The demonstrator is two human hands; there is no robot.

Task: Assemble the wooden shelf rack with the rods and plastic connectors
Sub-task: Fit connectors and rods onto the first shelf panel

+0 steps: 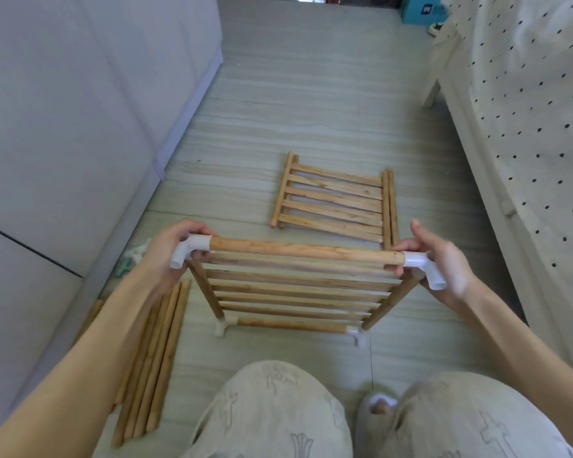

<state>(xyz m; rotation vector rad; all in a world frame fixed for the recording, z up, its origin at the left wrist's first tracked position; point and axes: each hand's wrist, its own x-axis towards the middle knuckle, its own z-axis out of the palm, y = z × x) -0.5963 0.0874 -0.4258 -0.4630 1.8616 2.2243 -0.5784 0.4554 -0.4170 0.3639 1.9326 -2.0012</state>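
Both hands' fingers [197, 230] curl round the top rod's [306, 254] white connectors [422, 261]

I am sitting on the floor of a bedroom in a home: a bed [523, 104] covered with a cream sheet dotted in black runs along my right, standing on a pale wooden leg [431, 94]. To my left stands a tall grey wardrobe [90, 104] with flat doors, and the pale striped floor tiles [311, 104] stretch between them. At the far end a teal cardboard box [422, 9] rests against the wall.
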